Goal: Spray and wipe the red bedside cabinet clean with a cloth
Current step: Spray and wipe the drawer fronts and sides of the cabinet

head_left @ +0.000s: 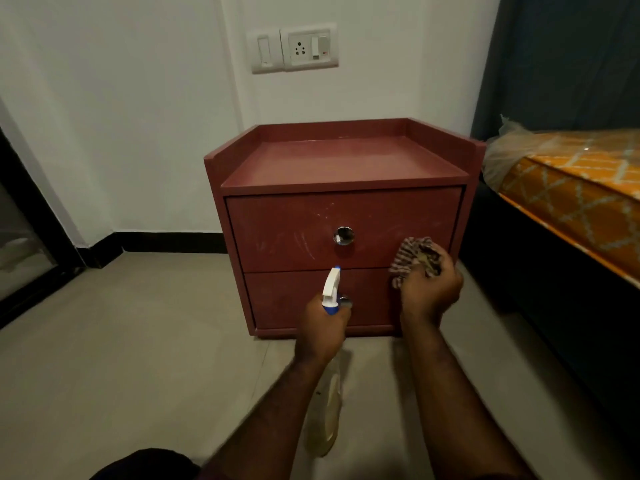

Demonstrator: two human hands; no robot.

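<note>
The red bedside cabinet (343, 216) stands on the floor against the white wall, with two drawers and a raised rim round its top. Pale smears mark the upper drawer around its round metal knob (343, 235). My left hand (323, 325) grips the neck of a spray bottle (331, 287), whose white and blue nozzle points at the drawer fronts; the clear body hangs below my wrist. My right hand (431, 289) holds a bunched striped cloth (415, 256) in front of the right side of the drawers. The lower drawer's knob is mostly hidden behind the bottle.
A bed with an orange patterned mattress (575, 199) on a dark frame stands close on the right. A switch and socket panel (294, 48) sits on the wall above the cabinet. A dark door frame (31, 209) runs along the left. Grey tiled floor (138, 341) lies in front.
</note>
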